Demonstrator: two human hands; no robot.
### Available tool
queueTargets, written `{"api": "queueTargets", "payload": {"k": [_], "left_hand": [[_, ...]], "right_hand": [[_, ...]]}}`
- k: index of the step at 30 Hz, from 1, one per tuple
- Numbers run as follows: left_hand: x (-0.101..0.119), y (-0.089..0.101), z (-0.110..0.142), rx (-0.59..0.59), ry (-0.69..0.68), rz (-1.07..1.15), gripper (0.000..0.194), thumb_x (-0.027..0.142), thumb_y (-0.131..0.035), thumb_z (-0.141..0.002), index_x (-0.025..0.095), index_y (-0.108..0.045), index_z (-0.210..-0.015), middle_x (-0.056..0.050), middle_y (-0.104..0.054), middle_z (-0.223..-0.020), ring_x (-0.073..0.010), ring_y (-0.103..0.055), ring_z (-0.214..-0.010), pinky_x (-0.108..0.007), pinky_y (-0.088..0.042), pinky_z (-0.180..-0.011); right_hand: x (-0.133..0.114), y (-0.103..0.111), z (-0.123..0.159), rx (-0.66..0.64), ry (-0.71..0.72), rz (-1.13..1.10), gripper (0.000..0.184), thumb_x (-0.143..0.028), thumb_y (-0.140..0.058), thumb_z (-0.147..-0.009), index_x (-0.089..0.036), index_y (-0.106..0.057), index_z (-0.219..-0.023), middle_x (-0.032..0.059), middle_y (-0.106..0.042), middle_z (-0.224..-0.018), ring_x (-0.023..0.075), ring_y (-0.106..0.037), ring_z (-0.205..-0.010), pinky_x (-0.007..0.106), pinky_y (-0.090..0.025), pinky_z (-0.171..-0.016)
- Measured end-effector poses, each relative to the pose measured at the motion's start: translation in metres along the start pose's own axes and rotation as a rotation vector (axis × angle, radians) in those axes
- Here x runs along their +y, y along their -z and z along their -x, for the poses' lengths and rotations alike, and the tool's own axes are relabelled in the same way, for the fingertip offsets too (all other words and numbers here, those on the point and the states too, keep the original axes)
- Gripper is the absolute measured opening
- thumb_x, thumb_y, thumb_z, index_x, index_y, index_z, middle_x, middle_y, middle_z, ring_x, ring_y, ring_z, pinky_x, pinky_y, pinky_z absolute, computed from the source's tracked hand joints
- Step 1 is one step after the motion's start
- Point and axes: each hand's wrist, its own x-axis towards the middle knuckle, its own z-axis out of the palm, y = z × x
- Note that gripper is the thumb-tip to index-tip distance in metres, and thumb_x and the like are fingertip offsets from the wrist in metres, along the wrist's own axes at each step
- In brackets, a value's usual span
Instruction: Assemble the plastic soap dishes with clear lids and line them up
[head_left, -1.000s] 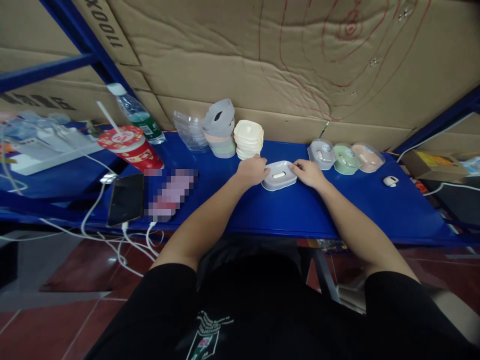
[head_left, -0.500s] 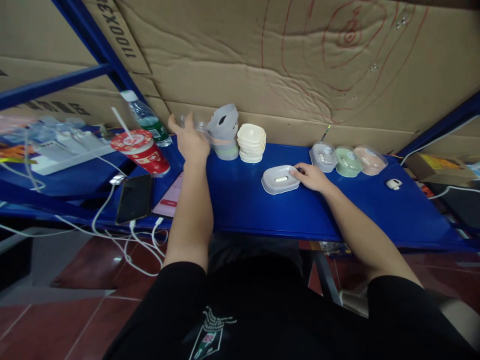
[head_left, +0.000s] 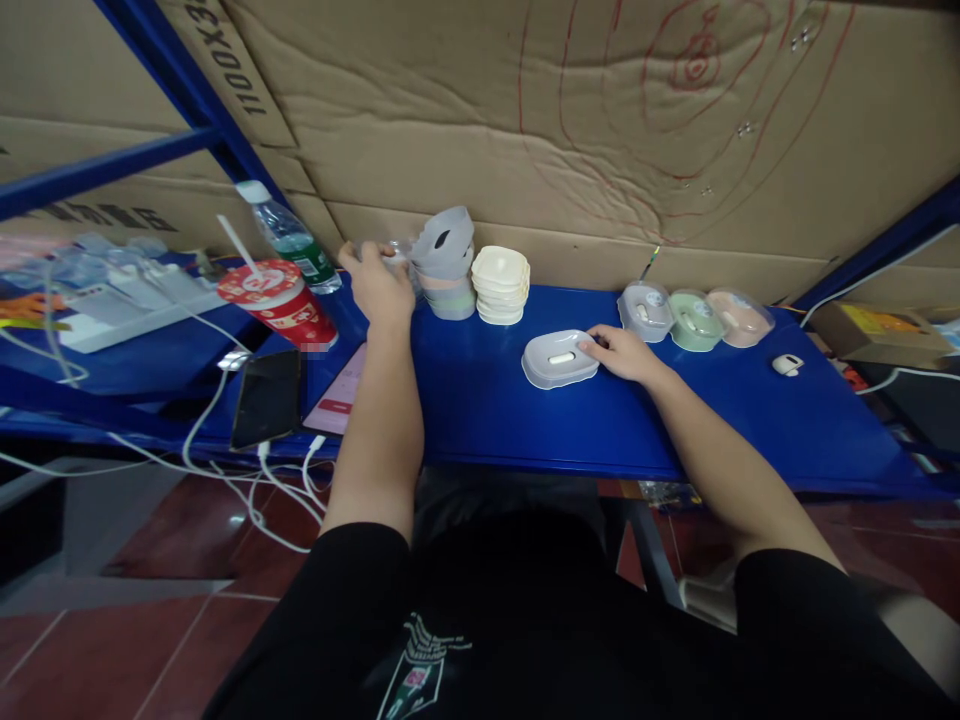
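The pale grey dish (head_left: 538,372) lies on the near-middle part of the blue surface (head_left: 480,425), flat side down, with a small white oblong piece (head_left: 560,358) in its hollow. It looks light and thin-walled, probably moulded plastic: stiff enough to keep its shape, yet likely to flex if squeezed hard, and its smooth sides may slip. Its rim offers the best hold, thumb above and fingers outside. The right hand (head_left: 624,354) pinches it so, at the right end.

Far left of the dish, the left hand (head_left: 384,290) is at the clear plastic covers (head_left: 403,252), fingers bent and partly apart; whether it grips one, I cannot tell. The covers look very light, springy and easily dented, so they may cling together; a light pinch on the edge would suit them.

Just right of them stand the stacked grey and coloured shells (head_left: 452,285), the top one tilted, then the cream stack (head_left: 501,283). Far right sit three covered containers, grey (head_left: 645,318), green (head_left: 696,326) and pink (head_left: 739,322).
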Motion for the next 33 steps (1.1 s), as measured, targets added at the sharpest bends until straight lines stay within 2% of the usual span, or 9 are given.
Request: {"api": "queueTargets", "payload": {"k": [3,6,11,16,21,25,30,33], "left_hand": [[-0.001,-0.001,-0.001,0.010,0.009,-0.001,0.023,0.027,-0.072,-0.102,0.022,-0.061,-0.122,-0.013,-0.044,-0.166,-0.0318,-0.052,-0.153,-0.047,-0.050,-0.122],[-0.001,-0.002,-0.001,0.025,0.017,0.013,0.020,0.034,-0.071,-0.103,0.023,-0.060,-0.116,-0.011,-0.047,-0.162,-0.0329,-0.055,-0.150,-0.049,-0.053,-0.119],[0.002,-0.001,0.001,0.046,0.034,0.037,0.022,0.023,-0.072,-0.097,0.026,-0.056,-0.112,-0.017,-0.048,-0.158,-0.0354,-0.064,-0.139,-0.055,-0.054,-0.118],[0.003,0.000,0.001,0.037,0.029,0.047,0.018,0.025,-0.067,-0.100,0.026,-0.054,-0.113,-0.018,-0.048,-0.157,-0.0359,-0.061,-0.142,-0.055,-0.052,-0.120],[0.002,0.000,-0.002,0.039,-0.015,0.028,0.011,0.027,-0.061,-0.104,0.028,-0.052,-0.110,-0.015,-0.057,-0.147,-0.0327,-0.058,-0.145,-0.051,-0.052,-0.118],[0.003,0.001,-0.003,-0.001,-0.047,0.091,0.010,0.028,-0.057,-0.105,0.028,-0.052,-0.114,-0.013,-0.064,-0.137,-0.0317,-0.059,-0.142,-0.050,-0.051,-0.117],[0.010,0.004,-0.001,0.109,-0.062,0.078,0.008,0.035,-0.053,-0.111,0.027,-0.051,-0.111,-0.006,-0.068,-0.125,-0.0244,-0.066,-0.131,-0.040,-0.053,-0.110],[0.025,0.006,0.005,0.137,-0.123,0.083,0.025,0.042,-0.037,-0.120,0.022,-0.051,-0.121,-0.003,-0.068,-0.128,-0.0163,-0.062,-0.132,-0.038,-0.050,-0.109]], "right_hand": [[0.000,0.000,0.000,-0.004,0.001,0.001,0.047,-0.060,-0.058,-0.104,-0.020,-0.077,-0.118,0.0091,-0.080,-0.096,0.0247,-0.070,-0.083,0.033,-0.044,-0.072],[-0.001,0.001,0.000,-0.009,-0.003,0.006,0.048,-0.061,-0.057,-0.104,-0.020,-0.077,-0.119,0.0095,-0.080,-0.097,0.0250,-0.070,-0.083,0.034,-0.044,-0.072],[-0.001,0.001,0.001,-0.013,0.004,0.001,0.049,-0.061,-0.057,-0.104,-0.019,-0.077,-0.118,0.0090,-0.080,-0.095,0.0247,-0.070,-0.083,0.034,-0.044,-0.072],[0.000,0.001,0.000,-0.012,0.001,-0.005,0.049,-0.061,-0.057,-0.103,-0.019,-0.077,-0.119,0.0092,-0.080,-0.097,0.0244,-0.069,-0.083,0.033,-0.044,-0.072],[-0.001,0.002,0.001,-0.016,0.004,0.005,0.047,-0.058,-0.058,-0.103,-0.019,-0.077,-0.119,0.0090,-0.080,-0.096,0.0249,-0.070,-0.082,0.034,-0.044,-0.071],[-0.001,0.002,0.001,-0.018,-0.002,0.008,0.048,-0.059,-0.057,-0.103,-0.019,-0.077,-0.120,0.0095,-0.080,-0.097,0.0254,-0.070,-0.084,0.034,-0.044,-0.071],[0.000,0.001,0.000,-0.017,-0.001,-0.004,0.047,-0.059,-0.058,-0.103,-0.019,-0.077,-0.119,0.0095,-0.080,-0.096,0.0256,-0.070,-0.084,0.034,-0.044,-0.071],[-0.002,0.001,0.001,-0.016,0.002,-0.005,0.046,-0.059,-0.058,-0.104,-0.020,-0.077,-0.118,0.0097,-0.080,-0.097,0.0261,-0.071,-0.085,0.035,-0.044,-0.072]]}}
